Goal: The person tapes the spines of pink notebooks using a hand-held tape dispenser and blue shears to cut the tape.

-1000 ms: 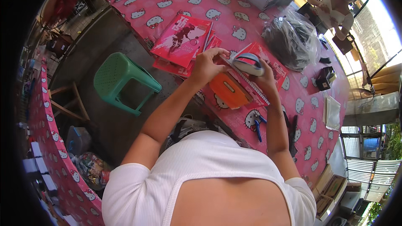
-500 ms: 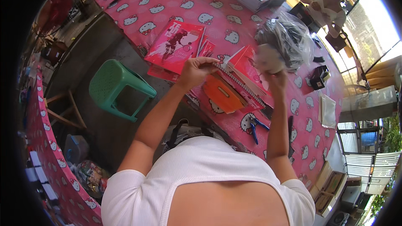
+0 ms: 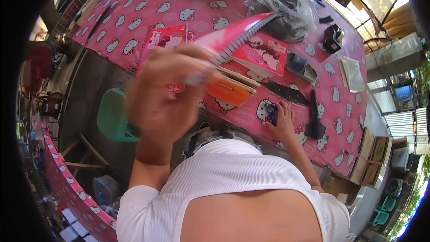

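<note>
My left hand (image 3: 170, 92), raised close to the camera and blurred, grips a spiral notebook (image 3: 244, 33) with a red-pink cover and black coil. The notebook tilts up to the right above the table. My right hand (image 3: 284, 124) reaches over blue-handled pliers (image 3: 271, 114) on the table, its fingers apart around them; whether they touch is unclear. Beneath the raised notebook stands an orange block with a slot (image 3: 226, 92), brown along its upper edge. A red notebook (image 3: 264, 54) lies behind it, and further red notebooks (image 3: 163, 40) lie to the left, partly hidden by my left hand.
Black strips (image 3: 286, 92) and a long black piece (image 3: 313, 110) lie right of the block, near a grey-blue object (image 3: 302, 67). Farther back sit a clear plastic bag of dark items (image 3: 286, 11) and a black box (image 3: 333, 38). A green stool (image 3: 112, 114) stands left.
My left hand has lifted the notebook from the orange block toward the camera. My right hand has let go of a blurred pale object and come down to the pliers. The view has shifted.
</note>
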Demonstrator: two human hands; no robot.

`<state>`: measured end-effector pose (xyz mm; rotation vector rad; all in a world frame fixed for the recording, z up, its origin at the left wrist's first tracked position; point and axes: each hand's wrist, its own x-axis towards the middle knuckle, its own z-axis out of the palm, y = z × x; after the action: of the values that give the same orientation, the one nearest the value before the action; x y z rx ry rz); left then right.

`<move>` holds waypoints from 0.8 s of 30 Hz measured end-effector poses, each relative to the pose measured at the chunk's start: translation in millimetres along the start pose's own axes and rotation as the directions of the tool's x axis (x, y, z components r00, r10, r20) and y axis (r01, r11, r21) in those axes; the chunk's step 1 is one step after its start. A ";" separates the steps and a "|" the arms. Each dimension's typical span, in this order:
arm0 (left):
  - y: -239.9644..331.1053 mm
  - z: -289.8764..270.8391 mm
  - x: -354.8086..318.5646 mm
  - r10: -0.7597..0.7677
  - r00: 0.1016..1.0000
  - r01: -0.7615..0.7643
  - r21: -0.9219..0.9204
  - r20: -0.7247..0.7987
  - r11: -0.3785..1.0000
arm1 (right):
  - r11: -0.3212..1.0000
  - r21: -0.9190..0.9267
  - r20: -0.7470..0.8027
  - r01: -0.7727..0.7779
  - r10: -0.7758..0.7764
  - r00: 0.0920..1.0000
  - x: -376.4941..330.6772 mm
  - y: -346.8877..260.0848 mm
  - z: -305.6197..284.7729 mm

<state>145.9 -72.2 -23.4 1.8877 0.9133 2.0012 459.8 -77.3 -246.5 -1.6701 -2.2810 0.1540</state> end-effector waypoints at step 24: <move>-69.5 32.5 -120.2 -0.065 0.979 0.002 0.314 0.193 0.950 | -0.197 0.727 0.615 -0.658 -0.237 0.752 34.1 -88.2 -63.8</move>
<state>176.8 -78.2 -162.5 2.1723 1.2536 1.6840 389.8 -79.0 -156.4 -0.9225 -0.9165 2.2299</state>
